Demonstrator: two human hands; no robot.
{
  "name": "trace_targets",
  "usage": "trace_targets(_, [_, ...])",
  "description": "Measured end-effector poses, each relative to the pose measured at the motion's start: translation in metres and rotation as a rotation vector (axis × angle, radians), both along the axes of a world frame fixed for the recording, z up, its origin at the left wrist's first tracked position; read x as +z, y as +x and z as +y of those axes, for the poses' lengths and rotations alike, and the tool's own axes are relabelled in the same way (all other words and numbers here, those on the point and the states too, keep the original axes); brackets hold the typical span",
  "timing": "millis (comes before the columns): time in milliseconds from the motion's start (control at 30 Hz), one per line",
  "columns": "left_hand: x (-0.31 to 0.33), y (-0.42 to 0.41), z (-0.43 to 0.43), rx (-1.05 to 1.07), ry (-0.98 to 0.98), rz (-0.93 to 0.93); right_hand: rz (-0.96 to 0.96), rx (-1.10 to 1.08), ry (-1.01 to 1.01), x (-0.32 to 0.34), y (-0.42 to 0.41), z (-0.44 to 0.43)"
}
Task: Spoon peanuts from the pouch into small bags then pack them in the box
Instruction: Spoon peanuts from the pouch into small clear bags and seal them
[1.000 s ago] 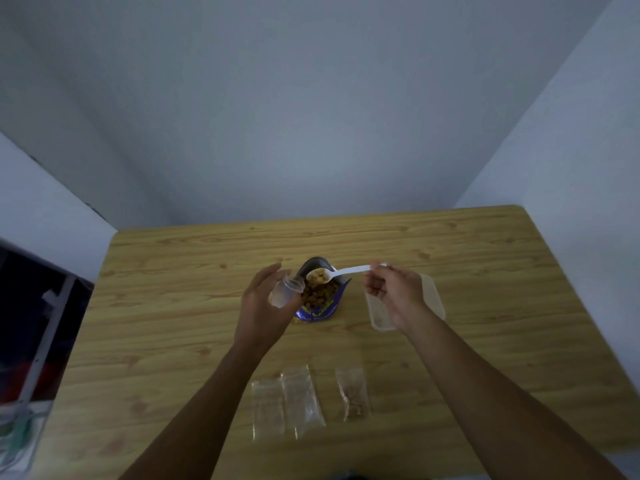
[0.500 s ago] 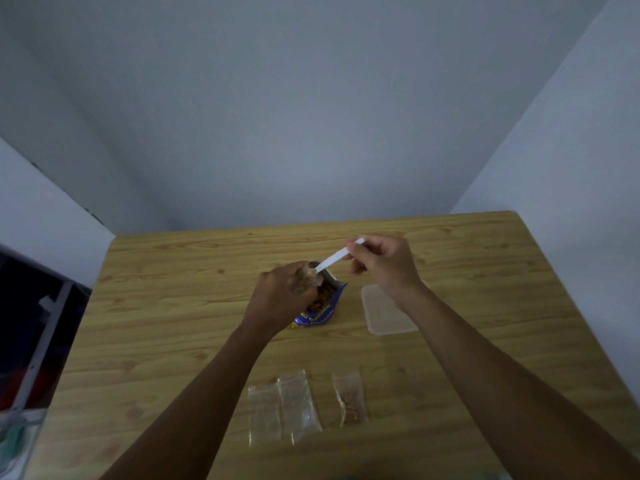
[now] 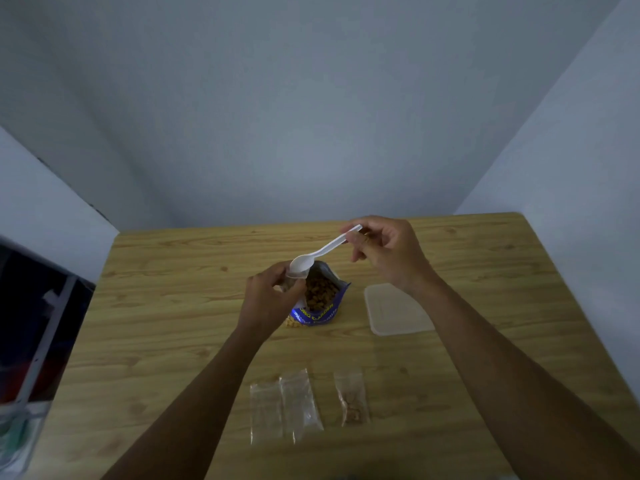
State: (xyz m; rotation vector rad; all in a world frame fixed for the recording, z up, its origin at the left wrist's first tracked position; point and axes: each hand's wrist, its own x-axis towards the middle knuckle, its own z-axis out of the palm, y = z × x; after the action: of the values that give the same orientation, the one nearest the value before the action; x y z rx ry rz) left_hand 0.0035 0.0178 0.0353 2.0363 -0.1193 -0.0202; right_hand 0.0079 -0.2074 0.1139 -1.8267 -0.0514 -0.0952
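Note:
A blue peanut pouch [image 3: 320, 299] lies open at mid-table, brown peanuts showing inside. My left hand [image 3: 268, 299] grips a small clear bag [image 3: 286, 280] just left of the pouch mouth. My right hand [image 3: 386, 254] pinches the handle of a white plastic spoon [image 3: 320, 252], whose bowl is tipped at the bag's opening. A clear plastic box [image 3: 394, 311] sits right of the pouch, partly behind my right forearm. Near the front edge lie two empty small bags [image 3: 285, 405] and one small bag with peanuts [image 3: 351, 398].
The wooden table [image 3: 173, 306] stands in a corner between plain grey walls. At the far left beyond the table edge is a dark frame with white bars [image 3: 41, 323].
The spoon, loaded with peanuts a second ago, swung left and tipped over the small bag; its bowl now looks empty. My right hand rose and moved back. My left hand curled tighter round the bag.

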Motion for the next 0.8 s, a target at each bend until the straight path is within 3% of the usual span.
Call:
trace_targets(167, [-0.001,0.000,0.000,0.020,-0.105,0.011,0.020,-0.314,0.225,-0.001,0.005,-0.005])
trace_targets(267, [-0.001,0.000,0.003,0.025,-0.175,0.011,0.028,-0.447,0.181,-0.017,0.002,-0.012])
trace_targets(533, [-0.005,-0.005,0.009,-0.010,-0.178,0.096,0.022,-0.147,-0.352,-0.073,-0.031,0.017])
trace_targets(800, [-0.015,-0.008,0.017,0.039,-0.083,0.139,0.093,-0.250,-0.341,-0.089,-0.033,0.029])
